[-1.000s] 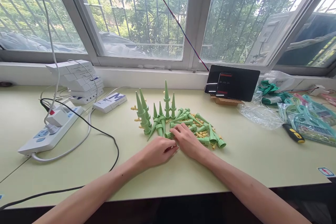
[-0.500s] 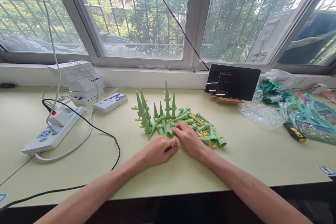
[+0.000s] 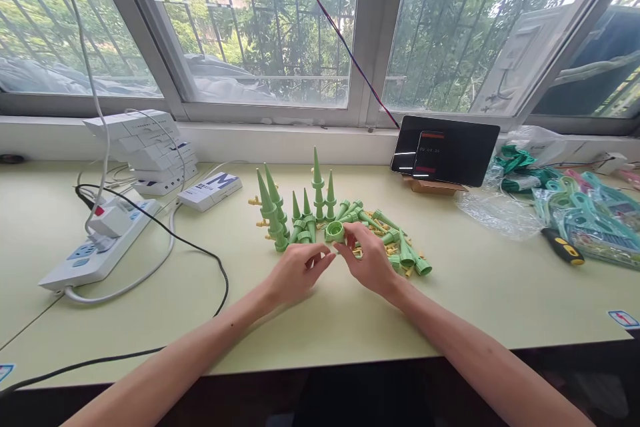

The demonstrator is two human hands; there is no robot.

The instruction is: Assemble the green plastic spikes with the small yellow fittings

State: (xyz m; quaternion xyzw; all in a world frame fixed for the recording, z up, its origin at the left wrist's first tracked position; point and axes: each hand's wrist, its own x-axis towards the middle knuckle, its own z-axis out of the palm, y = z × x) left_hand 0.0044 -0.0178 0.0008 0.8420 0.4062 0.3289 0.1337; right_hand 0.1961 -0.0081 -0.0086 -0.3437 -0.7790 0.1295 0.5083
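Note:
A heap of green plastic cone spikes (image 3: 395,243) mixed with small yellow pieces lies on the pale table (image 3: 320,320), and several more green spikes (image 3: 275,213) stand upright to its left. My right hand (image 3: 370,257) is lifted a little off the table and pinches one green spike (image 3: 335,232), its open round end turned toward me. My left hand (image 3: 297,273) hovers just left of it, fingers curled with the fingertips close to that spike. Whether the left fingers hold anything is hidden.
A white power strip (image 3: 95,243) with cables lies at the left, with stacked white boxes (image 3: 145,150) behind it. A dark tablet with a phone (image 3: 445,150) leans at the back right. Clear bags of teal items (image 3: 580,213) and a black-yellow tool (image 3: 563,247) lie at the right.
My right hand has picked one green spike out of the heap and raised it. My left hand has risen off the table toward it.

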